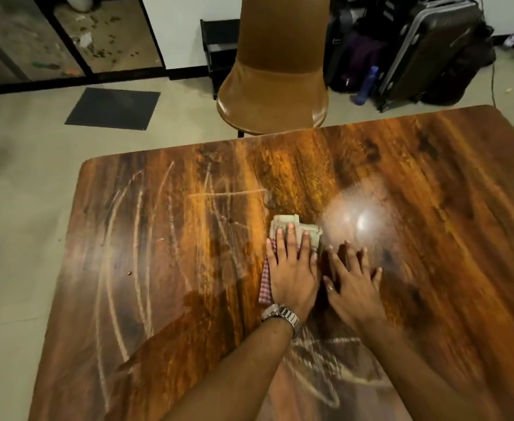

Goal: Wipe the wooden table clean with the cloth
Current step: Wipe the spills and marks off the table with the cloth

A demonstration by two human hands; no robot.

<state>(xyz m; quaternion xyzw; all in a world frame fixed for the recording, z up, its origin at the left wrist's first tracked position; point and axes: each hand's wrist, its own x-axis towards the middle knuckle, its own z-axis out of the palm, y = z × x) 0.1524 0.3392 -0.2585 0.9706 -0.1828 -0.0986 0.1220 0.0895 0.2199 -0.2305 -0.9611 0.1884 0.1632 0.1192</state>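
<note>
- While the cloth (295, 227) lay folded near the middle of the table (432, 177), the left hand (292, 268) pressed flat on top of it, fingers spread and straight, pinning it to the wood rather than clutching it.
- A checked red-and-white part of the cloth stuck out from under the heel of that hand, on its outer side; a beige folded part showed beyond the fingertips.
- A metal watch (281, 316) sat on the left wrist.
- Just beside it, the right hand (356, 284) rested palm-down on the bare wood, fingers open and splayed, holding nothing; it looked to be steadying the person.
- Pale chalk-like streaks (134, 238) ran in long arcs over the left part of the table, and more scribbled marks (325, 360) lay near the front edge between the two forearms.
- By my reading, the wiping was under way but far from finished, since most of the marks were untouched.
- The next move likely called for sliding the cloth leftward under firm, even pressure across the arcs, then drawing it back toward the near marks, keeping the folds together so a clean face met the wood.
- A bright lamp reflection (362, 220) glared right of the cloth, so I could not tell whether that patch was clean.
- Beyond the far edge stood a brown chair (277, 71), with luggage (426, 50) on the floor behind.
</note>
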